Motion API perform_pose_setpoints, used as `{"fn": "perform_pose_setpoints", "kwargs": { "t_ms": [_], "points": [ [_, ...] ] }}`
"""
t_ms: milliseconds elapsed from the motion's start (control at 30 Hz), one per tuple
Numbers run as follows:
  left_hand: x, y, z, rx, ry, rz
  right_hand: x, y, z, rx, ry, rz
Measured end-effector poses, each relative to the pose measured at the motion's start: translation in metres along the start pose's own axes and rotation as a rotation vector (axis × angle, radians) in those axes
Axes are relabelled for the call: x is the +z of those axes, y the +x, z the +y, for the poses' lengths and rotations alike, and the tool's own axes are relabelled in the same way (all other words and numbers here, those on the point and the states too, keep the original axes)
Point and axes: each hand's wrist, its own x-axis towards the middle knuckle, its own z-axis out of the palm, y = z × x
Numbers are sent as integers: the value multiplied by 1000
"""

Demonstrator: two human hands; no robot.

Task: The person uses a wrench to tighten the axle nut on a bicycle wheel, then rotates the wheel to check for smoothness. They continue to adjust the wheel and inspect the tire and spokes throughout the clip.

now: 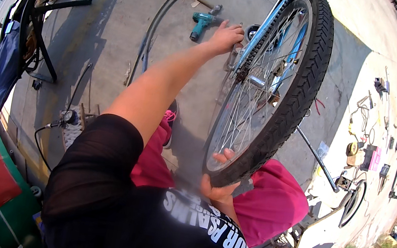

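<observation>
The wheel (318, 65) of a blue bicycle (263, 30) stands tilted in front of me, its knobbly black tyre and spokes facing up. My right hand (219, 188) grips the tyre at its near end; fingertips show through the spokes and the rest wraps round the rubber. My left arm stretches forward on the left of the bicycle. At its end, my left hand (227, 38) has its fingers curled beside the blue frame and chain. What lies in them is too small and blurred to name. A teal cordless drill (201, 23) and a hammer (202, 1) lie on the ground just left of that hand.
Dark hoses (156, 22) cross the concrete. A pressure gauge (69, 116) with a hose is at the left, near a folding chair (39, 39). A dark metal bar (317, 158) slants right of the wheel. Scattered tools and a yellow tape roll (353, 148) lie at the right.
</observation>
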Motion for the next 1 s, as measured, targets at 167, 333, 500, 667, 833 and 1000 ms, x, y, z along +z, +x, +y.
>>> {"fn": "perform_pose_setpoints", "kwargs": {
  "t_ms": [167,333,500,667,833,1000],
  "points": [
    [-96,74,21,470,702,-546,5,-2,-5,52,0,18],
    [-178,70,97,334,1007,-879,1,9,-7,-101,-227,-46],
    [-181,9,152,196,973,-1071,2,17,-13,-104,-216,1],
    [-166,-93,158,-227,408,-742,5,21,-20,-101,-201,27],
    [-110,-153,140,-926,-626,-464,3,20,-18,-65,-150,7],
    [5,-182,81,-869,-510,-385,8,12,-13,-30,-16,11]
  ]
}}
